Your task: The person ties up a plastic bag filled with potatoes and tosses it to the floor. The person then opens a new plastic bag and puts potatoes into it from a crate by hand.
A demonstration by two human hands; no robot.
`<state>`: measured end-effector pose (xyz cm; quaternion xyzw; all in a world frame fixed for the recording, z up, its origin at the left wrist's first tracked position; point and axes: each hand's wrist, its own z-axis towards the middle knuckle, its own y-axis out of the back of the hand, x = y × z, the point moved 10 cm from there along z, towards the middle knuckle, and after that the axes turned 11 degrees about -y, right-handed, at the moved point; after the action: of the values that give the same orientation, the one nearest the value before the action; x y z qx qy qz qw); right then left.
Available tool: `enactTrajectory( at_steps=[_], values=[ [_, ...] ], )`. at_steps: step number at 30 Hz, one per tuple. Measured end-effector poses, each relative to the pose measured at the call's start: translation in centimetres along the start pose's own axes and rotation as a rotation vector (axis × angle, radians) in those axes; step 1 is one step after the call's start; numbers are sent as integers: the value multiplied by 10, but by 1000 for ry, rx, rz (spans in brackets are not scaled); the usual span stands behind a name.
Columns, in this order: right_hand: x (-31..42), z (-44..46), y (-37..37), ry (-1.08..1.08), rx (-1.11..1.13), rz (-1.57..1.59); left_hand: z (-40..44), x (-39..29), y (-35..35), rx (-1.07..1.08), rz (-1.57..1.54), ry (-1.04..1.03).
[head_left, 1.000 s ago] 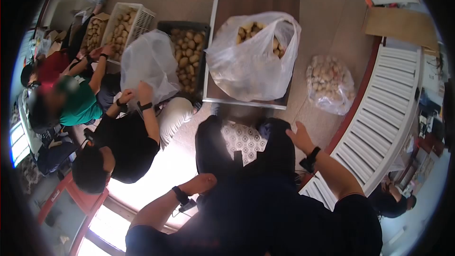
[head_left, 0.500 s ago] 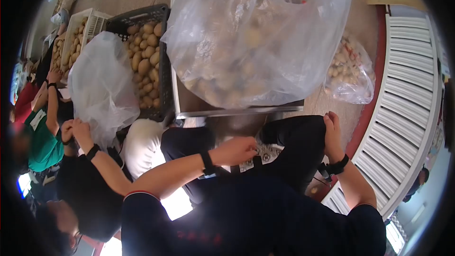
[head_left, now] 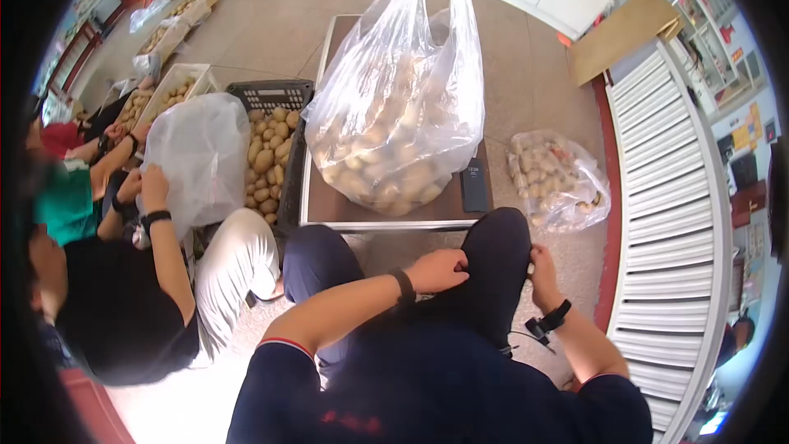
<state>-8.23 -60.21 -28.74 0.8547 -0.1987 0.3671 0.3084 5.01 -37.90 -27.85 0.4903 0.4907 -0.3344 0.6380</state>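
A clear plastic bag full of potatoes (head_left: 394, 140) stands upright on the low brown table (head_left: 370, 215) in front of my knees, its handles pointing up. Neither of my hands touches it. My left hand (head_left: 440, 271) rests by my thigh with its fingers curled in, and I see nothing in it. Beside my right knee is my right hand (head_left: 544, 279), fingers bent inward. A small pale spot shows at its fingertips, too small to name. A dark phone (head_left: 474, 186) lies on the table at the bag's right.
Another bag of potatoes (head_left: 555, 177) lies on the floor to the right, near a white radiator (head_left: 670, 222). On the left stands a black crate (head_left: 300, 99) of potatoes. A seated co-worker (head_left: 123, 296) beside it holds a whitish plastic bag (head_left: 197, 156).
The view has tilted up and shows more of the room. The big bag now looks narrower, its handles drawn up. My right hand's fingers, earlier stretched on the knee, are now bent beside it.
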Motion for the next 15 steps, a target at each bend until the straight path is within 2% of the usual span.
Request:
enactTrajectory(
  at_steps=[3,6,8,9,11,15],
  values=[
    [-40,-28,-6,-161,45,10,-5,-4,5,-78,221,-11],
    [-69,-56,-9,-235,137,-23,-14,-23,1,-124,278,-19],
    [-75,-74,-14,-284,177,51,-21,-33,10,-264,284,-35],
    [-70,-72,-14,-264,169,57,-19,-38,11,-269,293,-54],
    [-39,-66,1,5,30,88,-14,-47,2,-197,429,-75],
    [0,-56,18,174,-31,134,-4,-64,-4,-222,445,-113]
  ],
)
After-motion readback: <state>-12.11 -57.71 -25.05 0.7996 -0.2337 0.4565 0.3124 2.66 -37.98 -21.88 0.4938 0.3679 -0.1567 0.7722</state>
